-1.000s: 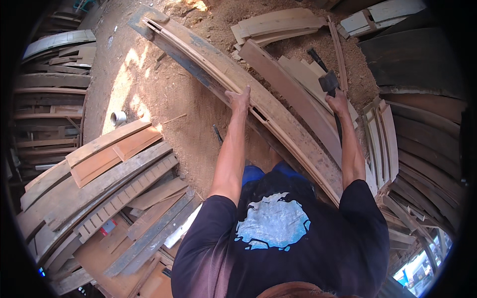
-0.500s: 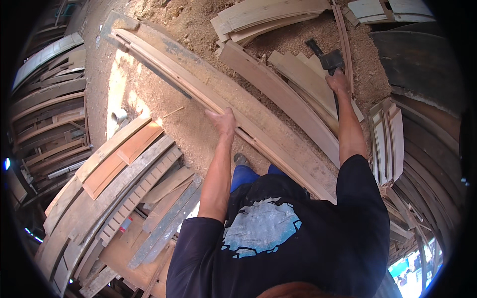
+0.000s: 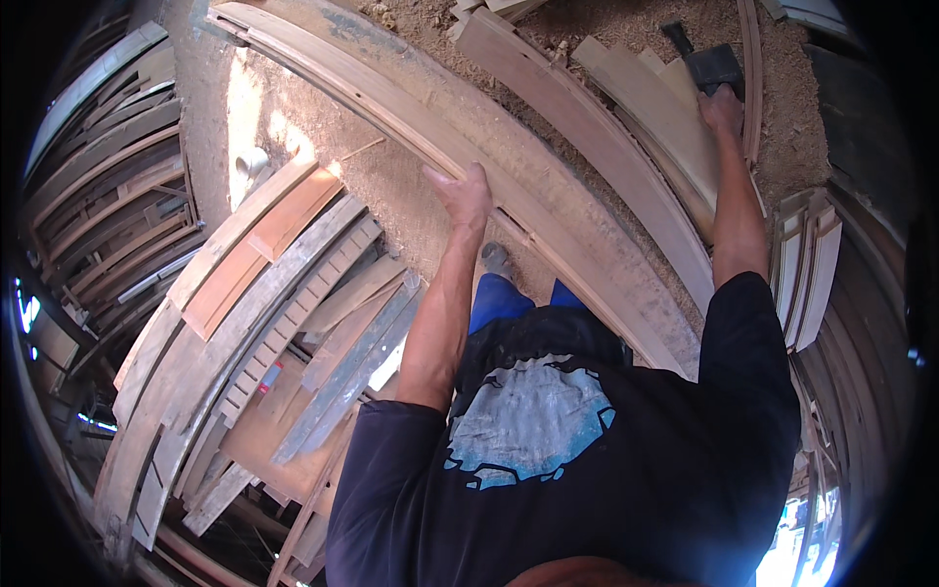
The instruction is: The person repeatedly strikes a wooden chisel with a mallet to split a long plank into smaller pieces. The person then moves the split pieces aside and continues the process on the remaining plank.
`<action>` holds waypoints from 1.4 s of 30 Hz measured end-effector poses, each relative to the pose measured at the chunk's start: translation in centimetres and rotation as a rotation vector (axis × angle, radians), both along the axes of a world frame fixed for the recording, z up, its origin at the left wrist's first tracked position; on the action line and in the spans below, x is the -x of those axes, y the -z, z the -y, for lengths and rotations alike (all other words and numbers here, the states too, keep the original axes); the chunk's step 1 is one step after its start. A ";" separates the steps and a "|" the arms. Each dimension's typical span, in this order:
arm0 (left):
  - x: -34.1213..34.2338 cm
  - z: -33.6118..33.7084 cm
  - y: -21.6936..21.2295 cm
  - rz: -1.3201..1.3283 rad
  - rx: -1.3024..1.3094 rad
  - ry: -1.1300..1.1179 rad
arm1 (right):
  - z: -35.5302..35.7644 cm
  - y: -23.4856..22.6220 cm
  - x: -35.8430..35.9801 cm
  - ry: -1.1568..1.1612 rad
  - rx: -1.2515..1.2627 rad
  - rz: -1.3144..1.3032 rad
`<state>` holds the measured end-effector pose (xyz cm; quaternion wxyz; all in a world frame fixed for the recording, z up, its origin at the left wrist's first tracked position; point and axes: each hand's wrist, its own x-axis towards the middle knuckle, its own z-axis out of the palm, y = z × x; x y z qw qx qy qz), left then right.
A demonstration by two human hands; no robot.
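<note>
My left hand grips the near edge of a long wooden plank that runs from the upper left down to the lower right over the sawdust ground. My right hand is stretched out to the upper right and is closed around the handle of a dark hammer, whose head rests near the lighter boards lying beyond the plank. My own dark shirt and blue trousers fill the lower middle of the view.
A heap of mixed wooden boards and slats lies at the left. More stacked planks line the far left, and narrow boards stand at the right. A small pale cup-like object sits on the sawdust.
My left hand has slid along the long plank's edge toward me. My right hand with the hammer has reached farther out to the upper right. The view has shifted closer to the plank.
</note>
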<state>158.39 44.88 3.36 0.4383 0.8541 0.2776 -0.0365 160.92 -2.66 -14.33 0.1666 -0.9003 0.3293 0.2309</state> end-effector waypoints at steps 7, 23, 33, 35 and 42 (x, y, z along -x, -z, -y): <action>0.1 -0.9 1.1 0.040 0.020 0.049 | 2.1 0.8 -0.7 -0.039 0.050 -0.001; -0.5 -0.2 -1.3 -0.127 -0.077 0.068 | -11.2 -16.9 11.9 0.145 -0.632 0.244; -0.3 -0.1 -2.3 -0.165 0.064 0.048 | -24.3 -29.5 17.1 -0.067 -0.725 0.105; 0.3 -2.1 -0.8 -0.068 0.192 0.098 | -26.8 -31.4 18.4 -0.163 -0.695 0.169; 11.3 -19.8 12.7 0.032 0.321 0.159 | -35.7 -32.3 25.7 -0.235 -0.904 -0.078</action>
